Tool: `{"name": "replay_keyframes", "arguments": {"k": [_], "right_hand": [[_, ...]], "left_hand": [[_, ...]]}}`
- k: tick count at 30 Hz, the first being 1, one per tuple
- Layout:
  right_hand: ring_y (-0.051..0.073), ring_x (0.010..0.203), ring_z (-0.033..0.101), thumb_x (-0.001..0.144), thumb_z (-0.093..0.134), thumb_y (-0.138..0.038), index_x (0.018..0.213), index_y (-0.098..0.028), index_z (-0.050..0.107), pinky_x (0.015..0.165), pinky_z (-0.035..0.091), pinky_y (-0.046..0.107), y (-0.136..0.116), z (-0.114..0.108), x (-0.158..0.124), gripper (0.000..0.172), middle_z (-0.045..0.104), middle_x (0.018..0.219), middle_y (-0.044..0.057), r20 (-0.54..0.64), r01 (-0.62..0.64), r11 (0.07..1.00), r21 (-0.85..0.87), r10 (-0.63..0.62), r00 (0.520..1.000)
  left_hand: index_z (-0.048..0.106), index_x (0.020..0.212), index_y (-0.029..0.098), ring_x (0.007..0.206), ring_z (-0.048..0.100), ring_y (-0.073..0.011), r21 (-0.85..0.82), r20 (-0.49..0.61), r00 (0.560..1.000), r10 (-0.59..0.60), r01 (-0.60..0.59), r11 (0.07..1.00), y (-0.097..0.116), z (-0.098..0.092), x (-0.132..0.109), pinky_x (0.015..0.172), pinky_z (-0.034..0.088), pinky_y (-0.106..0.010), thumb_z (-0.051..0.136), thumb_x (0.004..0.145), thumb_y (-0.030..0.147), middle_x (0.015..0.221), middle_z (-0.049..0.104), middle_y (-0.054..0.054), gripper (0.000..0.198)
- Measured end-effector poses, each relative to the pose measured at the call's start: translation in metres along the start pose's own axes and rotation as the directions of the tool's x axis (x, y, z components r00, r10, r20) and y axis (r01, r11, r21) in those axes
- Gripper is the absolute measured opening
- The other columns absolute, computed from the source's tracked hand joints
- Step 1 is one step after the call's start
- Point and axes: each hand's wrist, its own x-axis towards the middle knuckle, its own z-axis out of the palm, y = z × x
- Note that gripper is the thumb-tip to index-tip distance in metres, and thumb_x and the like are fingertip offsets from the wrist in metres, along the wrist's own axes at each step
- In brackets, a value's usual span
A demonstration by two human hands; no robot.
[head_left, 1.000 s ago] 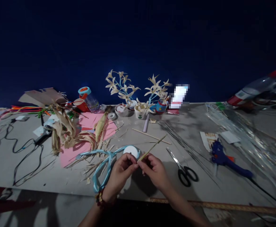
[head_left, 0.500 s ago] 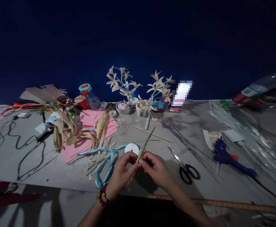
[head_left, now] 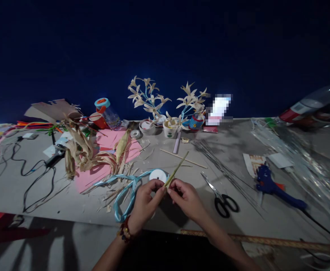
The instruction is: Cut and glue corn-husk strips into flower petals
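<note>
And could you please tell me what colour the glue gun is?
Dark blue; the glue gun shows best in the head view.

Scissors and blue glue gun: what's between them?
Thin grey wires run diagonally between the scissors and the blue glue gun; the head view shows it.

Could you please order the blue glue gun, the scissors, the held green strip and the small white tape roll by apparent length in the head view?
1. Blue glue gun
2. Scissors
3. Green strip, judged by its visible part
4. White tape roll
</note>
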Motion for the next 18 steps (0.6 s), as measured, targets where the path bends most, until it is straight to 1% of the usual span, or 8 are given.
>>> {"name": "replay_keyframes", "arguments": {"k": [3,5,8,10,13,15,16,18], "right_hand": [[0.013,0.061,0.054,0.09,0.055,-0.028,0.078,-0.022,0.056,0.056,0.042,0.022,-0.002,-0.002,0.0,0.014,0.056,0.069,-0.003,-0.02,0.019,0.997,-0.07,-0.021,1.0],[0.014,0.062,0.055,0.089,0.055,-0.027,0.079,-0.022,0.058,0.056,0.042,0.022,-0.003,-0.002,0.0,0.012,0.059,0.069,-0.003,-0.027,0.026,0.993,-0.113,-0.03,0.999],[0.016,0.067,0.06,0.089,0.056,-0.025,0.082,-0.022,0.062,0.062,0.044,0.024,-0.005,-0.002,0.0,0.009,0.066,0.074,-0.001,-0.034,0.035,0.99,-0.135,-0.039,0.999],[0.017,0.07,0.062,0.09,0.056,-0.025,0.085,-0.022,0.064,0.066,0.046,0.026,-0.006,-0.002,-0.001,0.01,0.068,0.077,0.0,-0.032,0.048,0.99,-0.134,-0.052,0.998],[0.017,0.072,0.063,0.093,0.056,-0.028,0.088,-0.022,0.065,0.068,0.047,0.026,-0.007,-0.003,-0.003,0.012,0.069,0.078,0.001,-0.016,0.064,0.989,-0.136,-0.067,0.998],[0.017,0.074,0.064,0.094,0.056,-0.03,0.092,-0.022,0.065,0.065,0.046,0.025,-0.006,-0.004,-0.004,0.012,0.069,0.081,0.001,-0.019,0.058,0.991,-0.123,-0.061,0.998],[0.017,0.075,0.064,0.094,0.056,-0.03,0.093,-0.022,0.065,0.064,0.046,0.025,-0.006,-0.004,-0.005,0.012,0.07,0.083,0.001,-0.021,0.054,0.992,-0.116,-0.056,0.998],[0.017,0.075,0.064,0.095,0.056,-0.032,0.093,-0.022,0.065,0.063,0.045,0.025,-0.004,-0.005,-0.004,0.013,0.069,0.083,0.001,-0.021,0.055,0.991,-0.118,-0.058,0.998]], "left_hand": [[0.066,0.088,0.018,0.068,0.062,-0.014,-0.022,0.008,1.0,-0.023,0.023,0.999,0.0,0.001,0.0,0.065,0.048,-0.023,0.054,0.095,0.029,0.075,0.069,-0.001,0.017],[0.066,0.089,0.019,0.071,0.064,-0.0148,0.013,0.009,1.0,-0.013,0.013,1.0,0.0,0.002,0.0,0.068,0.049,-0.023,0.055,0.094,0.027,0.078,0.07,-0.001,0.014],[0.067,0.093,0.021,0.076,0.066,-0.0164,0.1,0.027,0.999,0.033,-0.035,0.994,0.0,0.0,0.001,0.073,0.051,-0.025,0.06,0.092,0.024,0.083,0.072,-0.002,0.008],[0.067,0.095,0.022,0.081,0.068,-0.0178,0.159,-0.002,0.996,0.088,-0.087,0.983,-0.002,-0.006,0.002,0.076,0.052,-0.027,0.062,0.091,0.023,0.088,0.073,-0.003,0.006],[0.067,0.097,0.022,0.088,0.068,-0.0197,0.27,-0.1,0.972,0.213,-0.179,0.946,-0.006,-0.029,0.009,0.08,0.052,-0.03,0.06,0.093,0.023,0.093,0.073,-0.006,0.008],[0.068,0.099,0.022,0.092,0.067,-0.0203,0.362,-0.091,0.951,0.295,-0.244,0.9,-0.007,-0.051,0.015,0.083,0.052,-0.031,0.058,0.094,0.021,0.095,0.072,-0.006,0.011],[0.068,0.099,0.021,0.092,0.067,-0.0204,0.421,-0.109,0.94,0.324,-0.251,0.871,-0.008,-0.064,0.018,0.085,0.051,-0.032,0.057,0.094,0.021,0.094,0.072,-0.006,0.012],[0.068,0.098,0.021,0.089,0.067,-0.0201,0.53,-0.19,0.92,0.344,-0.199,0.824,-0.008,-0.087,0.024,0.082,0.052,-0.031,0.056,0.095,0.021,0.092,0.072,-0.006,0.012]]}}
